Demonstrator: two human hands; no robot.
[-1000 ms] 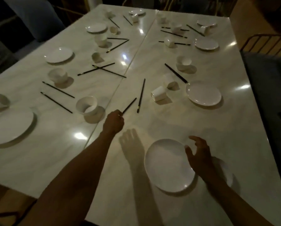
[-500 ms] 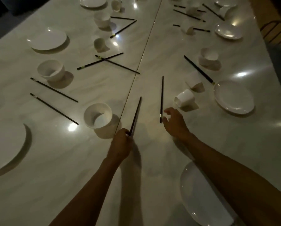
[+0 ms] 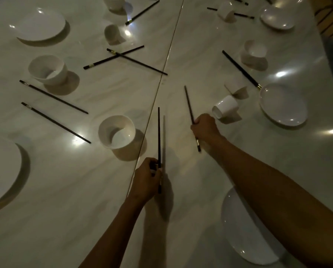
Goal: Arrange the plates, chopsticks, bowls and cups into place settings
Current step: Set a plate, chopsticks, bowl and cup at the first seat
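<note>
While most of the table lies unsorted, work looks barely begun. Left hand grips one chopstick near the centre seam; right hand is closed round a second chopstick just beside a tipped cup. Near plate sits under the right forearm, apparently the setting in hand. Left to do, by my reading: crossed chopsticks far left, loose bowl, other plates and cups scattered, nothing grouped.
</note>
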